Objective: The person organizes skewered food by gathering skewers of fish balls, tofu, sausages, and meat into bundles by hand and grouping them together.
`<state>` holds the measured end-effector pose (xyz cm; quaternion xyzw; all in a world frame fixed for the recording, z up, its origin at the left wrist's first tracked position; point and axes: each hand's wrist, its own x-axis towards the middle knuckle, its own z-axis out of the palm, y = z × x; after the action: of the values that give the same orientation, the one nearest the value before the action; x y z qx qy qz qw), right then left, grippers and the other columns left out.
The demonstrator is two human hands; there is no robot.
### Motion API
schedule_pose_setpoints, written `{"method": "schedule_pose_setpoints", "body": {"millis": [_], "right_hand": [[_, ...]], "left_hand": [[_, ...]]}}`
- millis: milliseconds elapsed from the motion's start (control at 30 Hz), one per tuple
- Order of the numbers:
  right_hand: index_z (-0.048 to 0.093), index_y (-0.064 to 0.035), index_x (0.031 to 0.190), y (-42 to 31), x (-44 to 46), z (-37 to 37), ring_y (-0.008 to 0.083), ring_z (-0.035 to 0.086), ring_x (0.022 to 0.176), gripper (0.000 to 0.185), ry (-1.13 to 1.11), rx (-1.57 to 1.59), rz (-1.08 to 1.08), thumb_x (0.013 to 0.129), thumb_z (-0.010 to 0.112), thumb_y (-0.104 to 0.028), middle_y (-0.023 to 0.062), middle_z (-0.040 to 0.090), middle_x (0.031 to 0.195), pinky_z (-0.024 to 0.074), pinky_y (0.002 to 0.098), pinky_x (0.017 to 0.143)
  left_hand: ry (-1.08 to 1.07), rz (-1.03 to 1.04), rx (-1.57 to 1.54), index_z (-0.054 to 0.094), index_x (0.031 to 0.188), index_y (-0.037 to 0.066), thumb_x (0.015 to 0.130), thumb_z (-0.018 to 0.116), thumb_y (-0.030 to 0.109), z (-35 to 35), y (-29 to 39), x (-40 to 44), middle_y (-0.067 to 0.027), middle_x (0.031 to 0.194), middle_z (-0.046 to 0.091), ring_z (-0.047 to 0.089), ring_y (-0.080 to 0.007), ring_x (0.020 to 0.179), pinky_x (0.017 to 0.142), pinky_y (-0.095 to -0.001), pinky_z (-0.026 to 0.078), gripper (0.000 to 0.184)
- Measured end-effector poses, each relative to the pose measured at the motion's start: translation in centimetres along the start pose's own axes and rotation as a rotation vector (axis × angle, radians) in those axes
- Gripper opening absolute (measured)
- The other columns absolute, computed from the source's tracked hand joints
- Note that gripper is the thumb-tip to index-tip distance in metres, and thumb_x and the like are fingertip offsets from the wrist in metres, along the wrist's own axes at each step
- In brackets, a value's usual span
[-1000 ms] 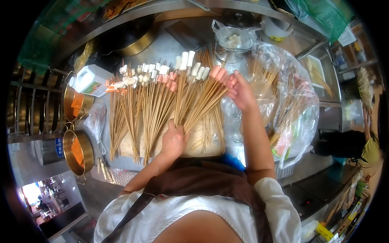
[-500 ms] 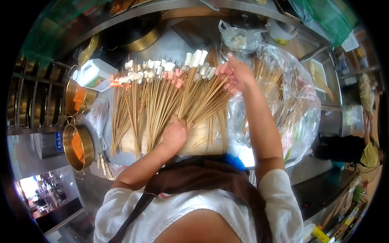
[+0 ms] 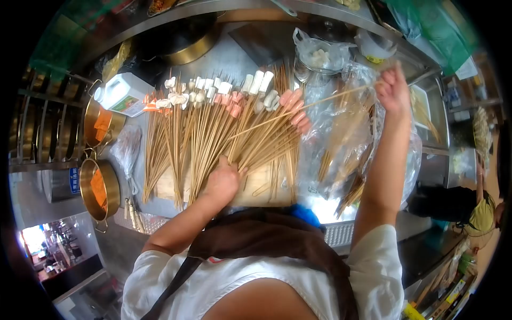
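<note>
Left hand (image 3: 223, 181): fingers wrapped round the lower stems of a fanned bundle of thin tan wooden skewers (image 3: 266, 144) bearing pink cylindrical pieces (image 3: 298, 118), at the front edge of the grey metal table (image 3: 226, 58). Right hand (image 3: 393, 90): toward the right edge, fingers pinching one long tan skewer (image 3: 330, 100).

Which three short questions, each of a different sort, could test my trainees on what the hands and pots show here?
1. Open: what does the person's bare right hand hold?
2. Multiple choice: what does the bare left hand touch?
A) a white plastic jug
B) fanned-out brown wooden skewers
C) a crumpled clear plastic bag
3. Fill the gap: the flat item inside each round brass-coloured pot is ____ in colour.

Key:
1. A single thin brown wooden skewer
2. B
3. Orange
</note>
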<state>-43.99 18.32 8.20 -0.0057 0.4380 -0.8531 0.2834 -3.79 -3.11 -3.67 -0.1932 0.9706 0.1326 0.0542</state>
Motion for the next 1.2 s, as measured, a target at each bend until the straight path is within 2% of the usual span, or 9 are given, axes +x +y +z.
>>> {"method": "schedule_pose_setpoints", "body": {"millis": [200, 500, 533, 700, 800, 1033, 1100, 1133, 1200], "right_hand": [[0.036, -0.0093, 0.070, 0.4, -5.8, -3.1, 0.0093, 0.025, 0.043, 0.039, -0.523, 0.474, 0.070, 0.097, 0.037, -0.038, -0.0013, 0.034, 0.057, 0.0189, 0.0222, 0.036], [0.036, -0.0073, 0.073, 4.2, -7.8, -4.1, 0.0078, 0.026, 0.039, 0.036, -0.363, 0.800, 0.093, 0.096, 0.042, -0.034, 0.0009, 0.038, 0.059, 0.0214, 0.0207, 0.032], [0.036, -0.0071, 0.074, 4.1, -8.0, -3.5, 0.0077, 0.026, 0.038, 0.035, -0.284, 0.831, 0.091, 0.096, 0.043, -0.033, 0.0013, 0.038, 0.059, 0.0211, 0.0208, 0.031], [0.035, -0.0087, 0.074, 4.7, -7.4, -2.4, 0.0075, 0.026, 0.042, 0.031, -0.437, 0.893, 0.196, 0.094, 0.047, -0.028, -0.0005, 0.035, 0.059, 0.0215, 0.0211, 0.035], [0.036, -0.0075, 0.076, 4.6, -8.0, -1.2, 0.0087, 0.030, 0.040, 0.032, -0.388, 0.860, 0.206, 0.096, 0.043, -0.032, 0.0020, 0.038, 0.059, 0.0226, 0.0214, 0.033], [0.037, -0.0089, 0.074, 4.8, -6.3, -2.5, 0.0083, 0.025, 0.040, 0.034, -0.247, 0.490, 0.132, 0.097, 0.039, -0.034, -0.0012, 0.035, 0.056, 0.0194, 0.0223, 0.035], [0.039, -0.0080, 0.071, 6.2, -3.5, -6.6, 0.0085, 0.024, 0.042, 0.033, -0.018, 0.488, 0.022, 0.096, 0.042, -0.029, -0.0026, 0.029, 0.053, 0.0236, 0.0220, 0.037], [0.044, -0.0087, 0.073, 6.9, -4.0, -6.3, 0.0081, 0.025, 0.042, 0.029, 0.351, 0.267, -0.062, 0.094, 0.047, -0.029, -0.0040, 0.029, 0.053, 0.0234, 0.0200, 0.037], [0.047, -0.0098, 0.075, 9.2, -2.1, -8.3, 0.0080, 0.026, 0.041, 0.027, 0.064, 0.294, 0.061, 0.094, 0.048, -0.030, -0.0045, 0.029, 0.052, 0.0243, 0.0198, 0.037]], "left_hand": [[0.007, -0.043, -0.111, 0.060, 0.078, -0.002, 0.087, 0.054, 0.034, -1.1, 1.8, 0.0, -0.0223, 0.087, 0.048, 0.057, -0.0336, 0.060, 0.057, -0.0410, 0.050, 0.038], [0.016, -0.072, -0.186, 0.061, 0.082, -0.002, 0.086, 0.055, 0.037, -1.2, 2.1, -0.2, -0.0227, 0.092, 0.047, 0.056, -0.0342, 0.057, 0.054, -0.0421, 0.049, 0.039], [-0.068, -0.078, -0.161, 0.060, 0.094, -0.002, 0.087, 0.053, 0.036, -1.5, 2.2, -0.1, -0.0221, 0.094, 0.046, 0.058, -0.0334, 0.060, 0.057, -0.0408, 0.051, 0.039], [0.029, -0.071, -0.194, 0.061, 0.087, -0.001, 0.086, 0.056, 0.035, -1.2, 1.6, -0.1, -0.0215, 0.091, 0.047, 0.058, -0.0336, 0.059, 0.054, -0.0397, 0.051, 0.037], [-0.091, -0.097, -0.191, 0.060, 0.093, -0.002, 0.087, 0.053, 0.036, -1.8, 2.0, 0.0, -0.0213, 0.093, 0.047, 0.058, -0.0347, 0.063, 0.059, -0.0411, 0.051, 0.039], [-0.001, -0.087, -0.232, 0.062, 0.083, -0.002, 0.088, 0.053, 0.036, -1.1, 2.3, 0.3, -0.0219, 0.090, 0.048, 0.058, -0.0357, 0.063, 0.059, -0.0429, 0.050, 0.039], [-0.067, -0.087, -0.217, 0.062, 0.084, -0.002, 0.088, 0.051, 0.035, -1.1, 1.9, -0.2, -0.0242, 0.092, 0.048, 0.058, -0.0353, 0.063, 0.058, -0.0430, 0.050, 0.039], [-0.070, -0.111, -0.198, 0.062, 0.081, -0.002, 0.089, 0.051, 0.035, -1.4, 2.2, -0.2, -0.0258, 0.093, 0.048, 0.058, -0.0356, 0.063, 0.058, -0.0430, 0.050, 0.039], [0.062, -0.092, -0.223, 0.060, 0.076, -0.001, 0.088, 0.053, 0.035, -0.3, 1.1, 0.1, -0.0265, 0.092, 0.048, 0.056, -0.0367, 0.059, 0.055, -0.0443, 0.049, 0.039]]}}
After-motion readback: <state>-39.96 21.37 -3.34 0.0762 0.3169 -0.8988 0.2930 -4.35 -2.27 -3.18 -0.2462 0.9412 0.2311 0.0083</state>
